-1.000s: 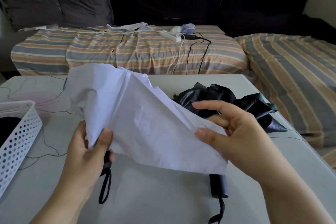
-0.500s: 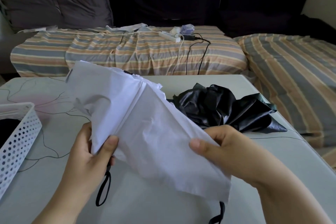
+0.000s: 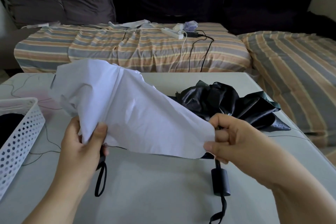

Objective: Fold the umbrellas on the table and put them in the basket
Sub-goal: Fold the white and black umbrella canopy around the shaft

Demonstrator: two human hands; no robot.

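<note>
White umbrella (image 3: pixel 127 111) canopy pinched: left hand (image 3: pixel 81 143), right hand (image 3: pixel 234 140), above table (image 3: pixel 163 196).

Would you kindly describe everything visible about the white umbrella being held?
The white fabric umbrella is collapsed, its loose, creased canopy slanting above the pale table. The left hand grips its near end, where a black wrist loop dangles. The right hand pinches the canopy's right edge. It partly hides a black umbrella.
</note>
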